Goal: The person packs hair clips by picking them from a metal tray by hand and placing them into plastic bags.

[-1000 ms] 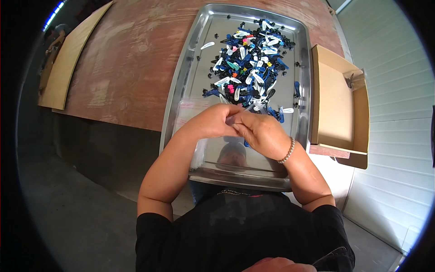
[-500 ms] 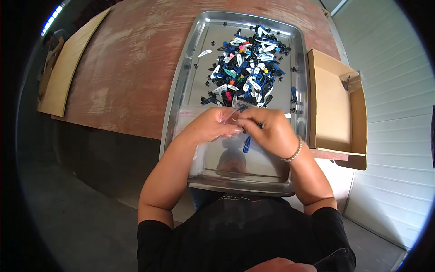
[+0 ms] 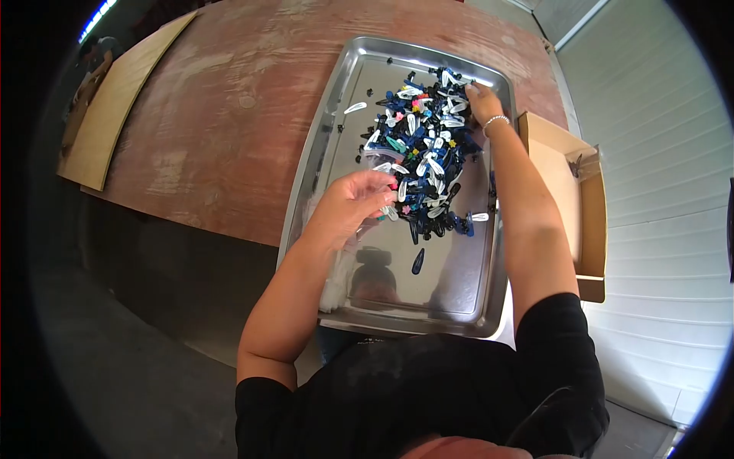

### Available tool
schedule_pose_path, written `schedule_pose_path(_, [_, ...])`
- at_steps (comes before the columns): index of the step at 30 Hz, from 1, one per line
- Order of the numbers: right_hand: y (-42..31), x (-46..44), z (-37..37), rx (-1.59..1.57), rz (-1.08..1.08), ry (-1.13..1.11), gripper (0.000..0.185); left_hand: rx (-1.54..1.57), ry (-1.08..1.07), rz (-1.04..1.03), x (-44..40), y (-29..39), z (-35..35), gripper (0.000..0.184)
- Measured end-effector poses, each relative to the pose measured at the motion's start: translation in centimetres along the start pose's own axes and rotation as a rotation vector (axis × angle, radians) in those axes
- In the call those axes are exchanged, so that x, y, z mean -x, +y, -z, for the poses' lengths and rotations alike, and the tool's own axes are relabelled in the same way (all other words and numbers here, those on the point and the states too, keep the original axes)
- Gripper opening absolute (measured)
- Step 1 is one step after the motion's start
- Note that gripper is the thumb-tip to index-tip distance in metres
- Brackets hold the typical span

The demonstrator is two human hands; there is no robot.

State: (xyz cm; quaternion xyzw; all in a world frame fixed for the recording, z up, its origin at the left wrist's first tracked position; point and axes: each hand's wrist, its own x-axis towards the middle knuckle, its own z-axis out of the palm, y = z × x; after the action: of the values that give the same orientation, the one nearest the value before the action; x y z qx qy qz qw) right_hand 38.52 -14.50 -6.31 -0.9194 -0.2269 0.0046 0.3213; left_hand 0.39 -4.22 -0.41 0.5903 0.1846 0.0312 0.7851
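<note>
A heap of hair clips (image 3: 432, 153), mostly white, blue and black with a few bright small ones, lies in a shiny metal tray (image 3: 304, 164). At the heap's near left side my left hand (image 3: 353, 203) is closed on a small clear plastic bag (image 3: 380, 155). Some clips show around its fingertips; whether they are inside the bag is hard to tell. Stretched to the far right edge of the heap, my right hand (image 3: 484, 105) has its fingers bent together at small dark clips, and what they pinch is hidden. One blue snap clip (image 3: 418, 261) rests apart, nearer my body.
More clear plastic bags (image 3: 334, 284) lie along the tray's near left side. An open cardboard box (image 3: 595, 222) with a dark clip in it stands to the right. The tray sits on a worn wooden table (image 3: 222, 107). Another person (image 3: 95, 65) is at the far left.
My right hand has left the bag's mouth and moved forward and right to the heap's far edge. My left hand keeps the bag and has shifted slightly left.
</note>
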Motion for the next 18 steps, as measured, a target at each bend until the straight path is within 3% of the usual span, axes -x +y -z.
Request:
schedule_pose_path(1, [1.0,-0.6,-1.1,0.071,0.039,-0.039,0.046,0.037,0.033,-0.003,-0.1,-0.1,0.2,0.022])
schedule_pose_path(2, [1.3,0.4,-2.2,0.228,0.299,0.231,0.041,0.041,0.036,-0.01,-0.2,0.0,0.3,0.022])
schedule_pose_path(5, [-1.0,3.3,-1.1,0.172,0.306,0.252,0.039,0.049,0.055,-0.024,0.0,0.2,0.6,0.022])
schedule_pose_path(7, [-1.0,4.3,-0.5,0.13,0.138,0.057,0.037,0.047,0.033,-0.019,-0.2,0.1,0.6,0.023])
schedule_pose_path(12, [-2.5,9.3,0.3,0.12,0.109,0.1,0.043,0.003,0.042,-0.038,-0.4,-0.1,0.3,0.025])
schedule_pose_path(16, [-3.4,12.7,0.4,-0.065,-0.012,0.041,0.045,-0.037,0.027,-0.025,-0.2,-0.1,0.1,0.028])
schedule_pose_path(18, [-2.9,14.0,-0.2,-0.329,-0.055,0.049,0.041,-0.069,0.016,-0.004,-0.3,-0.2,0.0,0.029])
